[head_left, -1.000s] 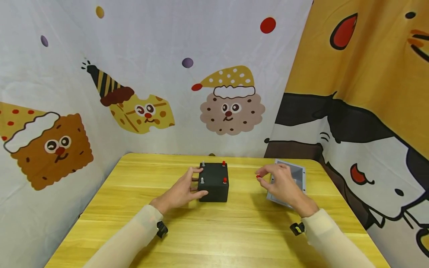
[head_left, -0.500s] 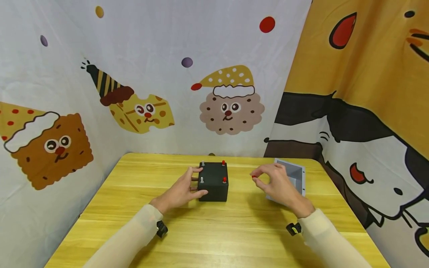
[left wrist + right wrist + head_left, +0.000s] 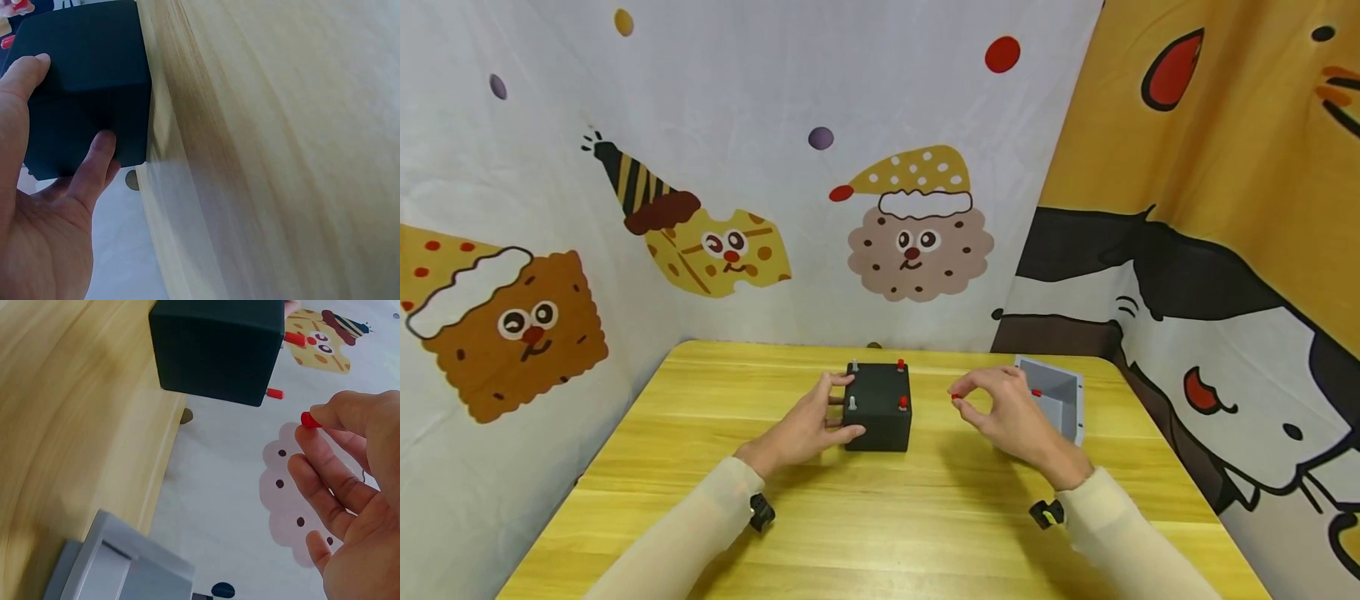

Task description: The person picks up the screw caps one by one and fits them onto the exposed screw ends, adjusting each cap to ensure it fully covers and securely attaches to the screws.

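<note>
A black box [image 3: 877,408] with silver posts on the left of its top and red caps on the right stands on the table. My left hand [image 3: 805,427] grips its left side, with the thumb on the near face; part of the fingers is hidden behind the box. In the left wrist view fingertips press against the dark box [image 3: 87,81]. To the right, above the table, my right hand [image 3: 1011,417] pinches a small red cap [image 3: 309,420] between thumb and index finger. Its other fingers are loosely spread. The held cap is apart from the box.
A grey open bin [image 3: 1060,383] stands on the right of the wooden table [image 3: 820,525], partly hidden by my right hand. A small red piece [image 3: 1036,392] shows inside it. Printed curtains [image 3: 737,125] hang right behind the table.
My right hand has moved left, away from the grey bin and closer to the black box, carrying the red cap. The left hand has stayed in place on the box.
</note>
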`<state>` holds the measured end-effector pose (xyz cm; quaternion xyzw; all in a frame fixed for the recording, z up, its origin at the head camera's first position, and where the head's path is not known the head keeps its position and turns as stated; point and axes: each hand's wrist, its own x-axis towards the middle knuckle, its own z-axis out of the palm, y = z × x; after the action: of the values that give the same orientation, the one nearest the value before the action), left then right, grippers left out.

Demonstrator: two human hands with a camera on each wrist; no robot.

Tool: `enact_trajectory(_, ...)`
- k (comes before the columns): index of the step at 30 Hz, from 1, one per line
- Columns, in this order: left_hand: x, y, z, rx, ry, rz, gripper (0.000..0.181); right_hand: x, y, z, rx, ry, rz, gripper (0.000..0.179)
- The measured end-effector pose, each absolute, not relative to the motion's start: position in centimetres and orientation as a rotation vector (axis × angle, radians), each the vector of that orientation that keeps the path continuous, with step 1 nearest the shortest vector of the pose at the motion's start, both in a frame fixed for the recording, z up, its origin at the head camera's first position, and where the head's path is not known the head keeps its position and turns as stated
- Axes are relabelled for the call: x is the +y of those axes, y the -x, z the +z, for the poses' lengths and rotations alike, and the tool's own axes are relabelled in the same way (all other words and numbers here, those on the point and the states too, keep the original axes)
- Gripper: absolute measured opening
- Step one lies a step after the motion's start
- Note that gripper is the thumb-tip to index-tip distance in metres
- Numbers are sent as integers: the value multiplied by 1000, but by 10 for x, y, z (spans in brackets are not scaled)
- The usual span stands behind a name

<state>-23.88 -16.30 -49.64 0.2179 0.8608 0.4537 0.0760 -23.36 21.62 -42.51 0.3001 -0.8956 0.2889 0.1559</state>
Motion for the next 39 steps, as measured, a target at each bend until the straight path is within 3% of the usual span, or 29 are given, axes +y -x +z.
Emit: enact_trajectory(39,-163,240,-500,2591,-676,1367,84,167,229,-417,-2481,-990,872,19)
